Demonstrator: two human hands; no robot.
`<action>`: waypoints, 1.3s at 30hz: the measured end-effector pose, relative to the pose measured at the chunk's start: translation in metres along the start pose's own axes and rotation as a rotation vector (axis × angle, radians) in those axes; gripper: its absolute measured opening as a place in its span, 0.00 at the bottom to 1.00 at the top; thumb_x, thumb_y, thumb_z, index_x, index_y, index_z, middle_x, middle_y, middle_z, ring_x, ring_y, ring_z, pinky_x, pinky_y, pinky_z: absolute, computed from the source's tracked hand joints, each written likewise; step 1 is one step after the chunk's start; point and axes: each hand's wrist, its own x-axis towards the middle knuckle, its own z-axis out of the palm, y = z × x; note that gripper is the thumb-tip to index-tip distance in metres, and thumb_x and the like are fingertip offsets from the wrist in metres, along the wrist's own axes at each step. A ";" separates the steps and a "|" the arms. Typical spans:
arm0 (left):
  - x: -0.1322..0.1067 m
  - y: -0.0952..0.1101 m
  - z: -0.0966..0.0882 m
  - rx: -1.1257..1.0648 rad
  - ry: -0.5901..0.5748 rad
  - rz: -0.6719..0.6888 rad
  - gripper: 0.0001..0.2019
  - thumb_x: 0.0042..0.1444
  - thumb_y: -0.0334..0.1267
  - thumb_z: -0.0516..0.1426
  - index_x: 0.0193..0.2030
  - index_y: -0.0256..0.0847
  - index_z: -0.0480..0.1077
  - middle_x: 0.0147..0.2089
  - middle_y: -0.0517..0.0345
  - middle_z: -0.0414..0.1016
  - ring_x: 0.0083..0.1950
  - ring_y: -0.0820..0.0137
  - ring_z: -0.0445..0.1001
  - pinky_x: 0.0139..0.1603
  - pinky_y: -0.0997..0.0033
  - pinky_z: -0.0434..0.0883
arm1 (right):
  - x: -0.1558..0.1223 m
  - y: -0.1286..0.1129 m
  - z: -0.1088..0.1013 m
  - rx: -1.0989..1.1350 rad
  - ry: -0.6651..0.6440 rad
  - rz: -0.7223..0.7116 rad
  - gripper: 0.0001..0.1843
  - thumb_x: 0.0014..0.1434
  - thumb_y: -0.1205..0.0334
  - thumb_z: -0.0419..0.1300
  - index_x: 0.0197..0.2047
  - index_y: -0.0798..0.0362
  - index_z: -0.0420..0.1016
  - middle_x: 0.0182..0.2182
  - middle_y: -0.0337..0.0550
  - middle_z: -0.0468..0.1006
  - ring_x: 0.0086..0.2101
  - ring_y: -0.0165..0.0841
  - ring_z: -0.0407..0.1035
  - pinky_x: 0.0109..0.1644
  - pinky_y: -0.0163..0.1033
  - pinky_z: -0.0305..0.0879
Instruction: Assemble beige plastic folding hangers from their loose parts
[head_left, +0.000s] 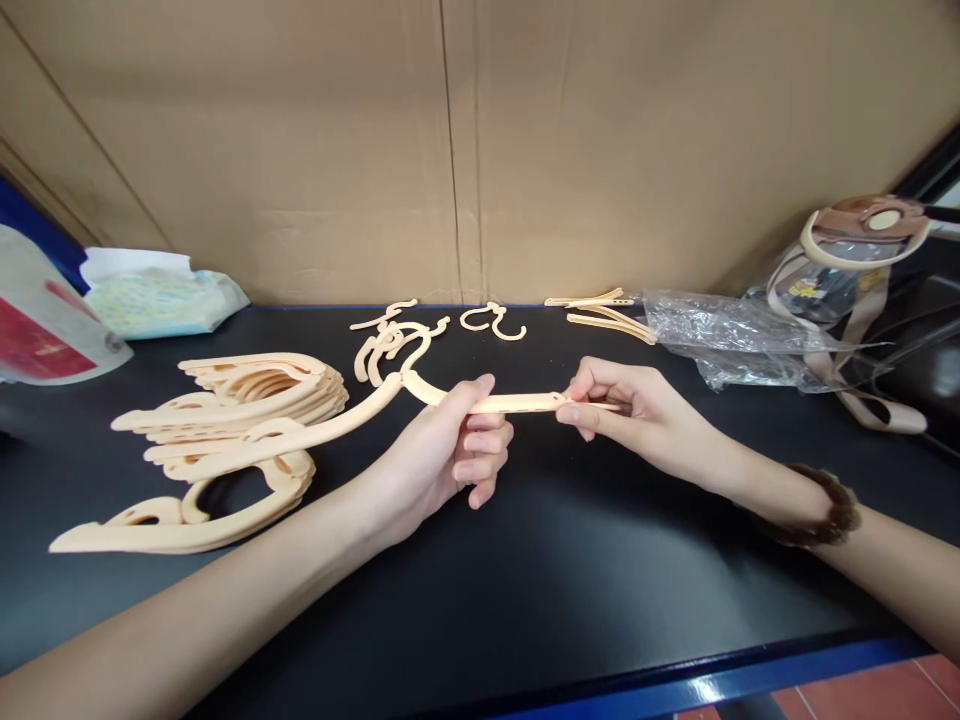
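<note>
A cream plastic clothes hanger with a curved hook is held above the black table. My left hand grips its right arm, thumb on top and fingers curled below. At that arm's outer end, my right hand pinches a thin cream strip that meets the hanger's tip; whether the two are joined I cannot tell. Left of my left hand lie stacks of cream hangers, partly behind the held one. Several loose hook pieces and another pair of hooks lie beyond my hands.
Cream strips lie at the back right beside a clear plastic bag. A bottle with a strap stands at the far right. On the left are a tissue pack and a white-and-red container. Cardboard rises behind the table.
</note>
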 end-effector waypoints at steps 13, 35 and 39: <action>-0.003 0.006 0.000 -0.002 -0.020 0.039 0.22 0.67 0.44 0.45 0.21 0.41 0.48 0.19 0.70 0.42 0.15 0.82 0.40 0.12 0.84 0.62 | 0.003 -0.002 -0.011 0.205 0.019 0.054 0.12 0.63 0.52 0.59 0.44 0.52 0.67 0.28 0.36 0.71 0.23 0.25 0.57 0.24 0.32 0.54; -0.002 0.002 0.005 -0.142 0.008 -0.004 0.22 0.68 0.44 0.46 0.21 0.40 0.52 0.18 0.71 0.46 0.14 0.83 0.44 0.12 0.84 0.63 | 0.003 0.000 0.005 0.245 0.158 0.041 0.15 0.49 0.63 0.72 0.35 0.52 0.69 0.28 0.32 0.69 0.30 0.25 0.62 0.36 0.31 0.59; -0.003 -0.002 0.009 -0.167 -0.026 -0.008 0.23 0.67 0.46 0.46 0.21 0.39 0.53 0.18 0.71 0.47 0.14 0.83 0.45 0.12 0.83 0.64 | 0.003 0.000 0.009 0.245 0.198 -0.020 0.14 0.50 0.63 0.71 0.34 0.51 0.69 0.33 0.34 0.73 0.32 0.26 0.65 0.38 0.31 0.63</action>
